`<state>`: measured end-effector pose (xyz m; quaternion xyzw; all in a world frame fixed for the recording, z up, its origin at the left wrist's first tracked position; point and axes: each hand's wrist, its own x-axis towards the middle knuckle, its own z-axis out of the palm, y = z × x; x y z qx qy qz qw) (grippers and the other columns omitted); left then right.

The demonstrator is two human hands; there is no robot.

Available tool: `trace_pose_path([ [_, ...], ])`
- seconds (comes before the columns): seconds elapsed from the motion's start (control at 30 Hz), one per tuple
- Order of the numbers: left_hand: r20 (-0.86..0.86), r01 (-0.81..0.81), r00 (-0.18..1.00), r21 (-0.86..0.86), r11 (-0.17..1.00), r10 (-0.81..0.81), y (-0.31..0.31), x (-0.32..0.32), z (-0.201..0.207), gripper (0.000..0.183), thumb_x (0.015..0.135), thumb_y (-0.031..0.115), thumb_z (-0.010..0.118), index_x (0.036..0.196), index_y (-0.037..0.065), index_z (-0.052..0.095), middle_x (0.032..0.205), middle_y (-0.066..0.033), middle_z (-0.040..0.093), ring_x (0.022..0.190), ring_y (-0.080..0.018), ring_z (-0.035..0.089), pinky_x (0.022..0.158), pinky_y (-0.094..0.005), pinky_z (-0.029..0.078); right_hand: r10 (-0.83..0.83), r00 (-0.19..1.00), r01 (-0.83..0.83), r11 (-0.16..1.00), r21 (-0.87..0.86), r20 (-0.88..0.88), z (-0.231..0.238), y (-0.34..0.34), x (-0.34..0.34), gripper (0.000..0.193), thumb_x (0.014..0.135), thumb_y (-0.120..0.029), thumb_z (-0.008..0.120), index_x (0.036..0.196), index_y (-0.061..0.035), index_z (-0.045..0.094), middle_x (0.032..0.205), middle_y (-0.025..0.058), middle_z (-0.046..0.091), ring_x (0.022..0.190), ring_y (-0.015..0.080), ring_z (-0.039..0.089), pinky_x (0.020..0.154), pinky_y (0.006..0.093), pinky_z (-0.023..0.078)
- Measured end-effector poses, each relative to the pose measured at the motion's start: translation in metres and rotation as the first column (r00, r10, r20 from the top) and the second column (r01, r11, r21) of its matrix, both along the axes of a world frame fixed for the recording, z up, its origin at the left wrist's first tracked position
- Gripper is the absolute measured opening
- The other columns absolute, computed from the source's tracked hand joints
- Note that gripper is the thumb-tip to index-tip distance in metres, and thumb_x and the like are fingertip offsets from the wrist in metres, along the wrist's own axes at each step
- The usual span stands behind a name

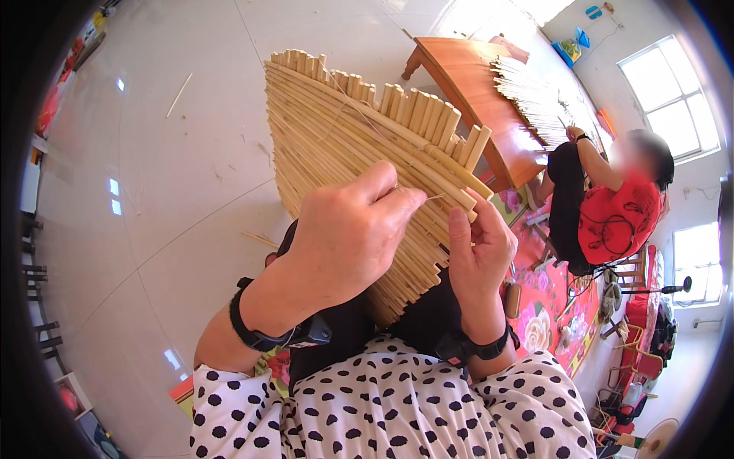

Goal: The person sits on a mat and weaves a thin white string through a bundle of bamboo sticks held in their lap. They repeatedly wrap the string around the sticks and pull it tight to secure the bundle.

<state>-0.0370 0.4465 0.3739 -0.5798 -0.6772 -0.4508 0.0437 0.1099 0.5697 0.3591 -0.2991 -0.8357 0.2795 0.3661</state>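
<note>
Polka-dotted clothing [390, 409] covered us; beyond, the bundle of sticks [329, 145] stood at our legs [424, 312], seemingly braced there. Our left hand [344, 226] pinched a thin strand [435, 196], while our right hand [485, 256] gripped the bundle's right edge, likely steadying it.

Black-spotted white top [382, 409], black trousers [424, 310], black wristbands [260, 339] with small boxy units [312, 331]

Here's your left hand [352, 229], over the bound stick panel [313, 138], thumb and fingers pinching a thin strand [435, 197]; your right hand [485, 256] clasps the panel's right corner, thumb on top! Beyond the panel's right side, a wooden table [451, 76] carries more sticks [527, 99], a person in red [619, 214] seated beside it. Left of the panel, one loose stick [179, 95] lies on the floor [191, 168].
</note>
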Motion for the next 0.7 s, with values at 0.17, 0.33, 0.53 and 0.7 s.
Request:
trace_pose_path([
  [0.17, -0.023, 0.000, 1.000, 0.002, 1.000, 0.001, 0.0027, 0.0003, -0.0005, 0.019, 0.077, 0.004, 0.068, 0.096, 0.005, 0.070, 0.076, -0.0057, 0.051, 0.060, -0.0216, 0.061, 0.051, -0.0336, 0.050, 0.021, 0.999, -0.021, 1.000, -0.010, -0.034, -0.0044, 0.0010, 0.0017, 0.019, 0.085, -0.011, 0.070, 0.086, 0.0035, 0.059, 0.065, 0.0105, 0.051, 0.050, 0.0163, 0.051, 0.049, 0.0289, 0.040],
  [0.33, -0.037, 0.000, 0.999, -0.001, 1.000, 0.000, 0.0034, 0.0011, -0.0013, 0.019, 0.077, 0.004, 0.068, 0.096, 0.005, 0.070, 0.077, -0.0057, 0.051, 0.060, -0.0216, 0.061, 0.051, -0.0337, 0.050, 0.025, 0.999, -0.025, 1.000, 0.007, -0.044, 0.0016, -0.0031, -0.0009, 0.018, 0.085, -0.009, 0.071, 0.089, 0.0047, 0.060, 0.069, 0.0107, 0.056, 0.052, 0.0149, 0.055, 0.050, 0.0269, 0.043],
  [0.53, -0.063, -0.008, 0.998, -0.007, 1.000, 0.007, 0.0012, 0.0022, -0.0001, 0.020, 0.076, 0.003, 0.067, 0.096, 0.005, 0.069, 0.078, -0.0060, 0.052, 0.061, -0.0220, 0.062, 0.051, -0.0339, 0.050, 0.030, 0.999, -0.030, 1.000, 0.006, -0.033, 0.0033, -0.0058, -0.0007, 0.017, 0.085, -0.009, 0.070, 0.090, 0.0049, 0.061, 0.070, 0.0110, 0.057, 0.053, 0.0151, 0.057, 0.051, 0.0268, 0.045],
  [0.7, -0.070, -0.007, 0.998, -0.015, 1.000, 0.006, -0.0008, 0.0014, -0.0002, 0.021, 0.075, 0.003, 0.067, 0.095, 0.004, 0.069, 0.078, -0.0060, 0.053, 0.062, -0.0225, 0.062, 0.051, -0.0337, 0.050, 0.027, 0.999, -0.026, 1.000, 0.016, -0.040, 0.0036, -0.0079, -0.0004, 0.017, 0.085, -0.010, 0.071, 0.089, 0.0040, 0.061, 0.069, 0.0111, 0.058, 0.052, 0.0163, 0.057, 0.051, 0.0274, 0.044],
])
